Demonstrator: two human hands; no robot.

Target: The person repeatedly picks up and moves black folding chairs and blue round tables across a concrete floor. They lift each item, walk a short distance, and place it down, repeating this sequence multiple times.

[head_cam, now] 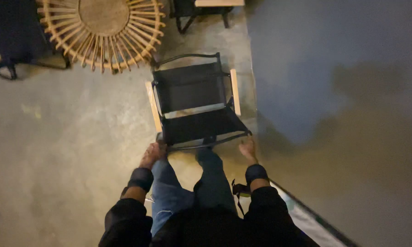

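A low folding chair with black fabric seat and back, a black metal frame and pale wooden armrests stands on the concrete floor in front of me. My left hand is at the chair's front left corner, fingers curled near the frame. My right hand reaches to the front right corner of the seat frame. Whether either hand actually grips the frame is unclear in the dim light. Both wrists wear dark bands below black sleeves. My jeans-clad legs stand just behind the chair.
A round wicker table stands at the top left. Another dark chair is at the top, a further one at the far left. A grey wall runs along the right.
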